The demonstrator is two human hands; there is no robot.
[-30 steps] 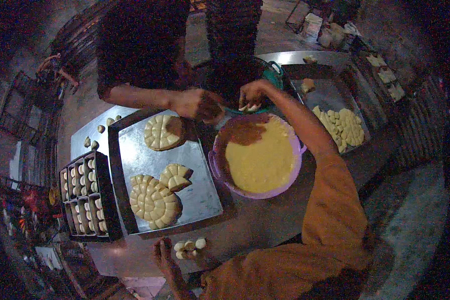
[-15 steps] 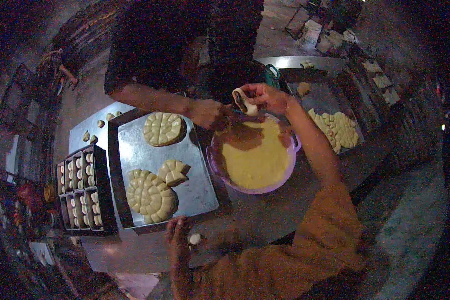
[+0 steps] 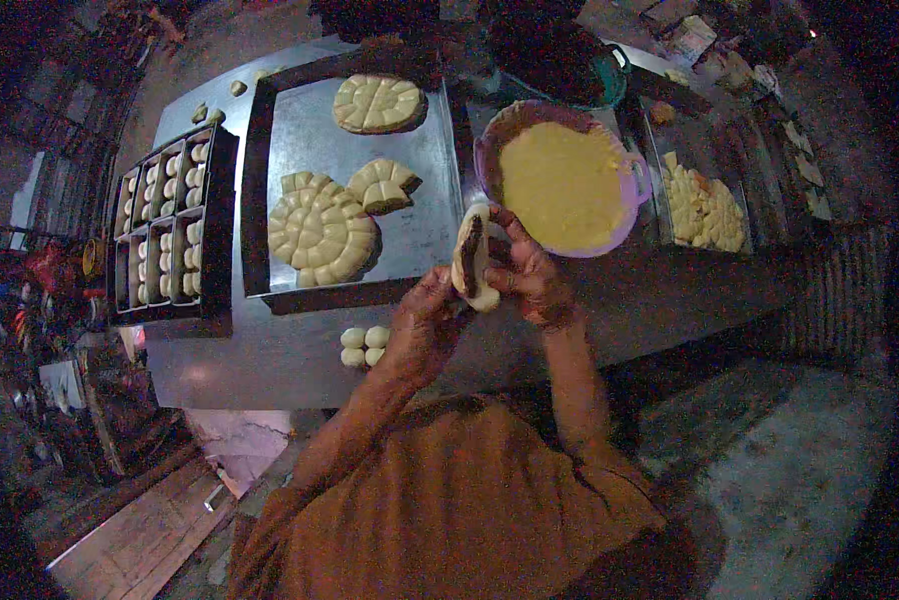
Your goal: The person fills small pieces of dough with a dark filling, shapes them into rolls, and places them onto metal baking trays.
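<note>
Folded dough piece (image 3: 474,258) up between my two hands, dark filling showing along its open side
Long axis runs mostly away from me, one end beyond my fingers, the other back toward my chest; open side faces left
Right hand (image 3: 538,285) clamped on it from the right, fingers at the far part, thumb lower
Left hand (image 3: 427,305) close in at the near left edge, fingertips seemingly touching; whether they pinch, cannot tell
Both hands about equally near; purple basin (image 3: 632,192) ahead and right, tray (image 3: 420,250) ahead and left

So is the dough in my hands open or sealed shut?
Open: the dough parts along its length, with a dark filling exposed between pale edges.
</note>
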